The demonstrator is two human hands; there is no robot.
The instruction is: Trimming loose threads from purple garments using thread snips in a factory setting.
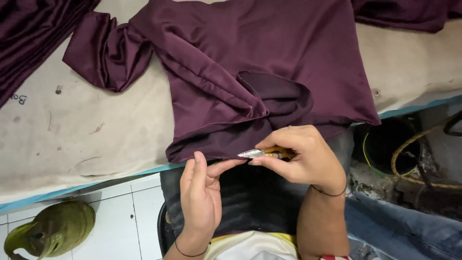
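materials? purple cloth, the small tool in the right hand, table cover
Purple cloth: looks like satin-type woven fabric, soft sheen on the folds, duller on the turned-under side. Small tool in the right hand: bright pointed tip, probably metal; yellowish grip, likely plastic, mostly hidden by fingers. Table cover: matte beige, stained, looks like cloth or padding; exact kind unclear. Left hand touches the cloth edge.
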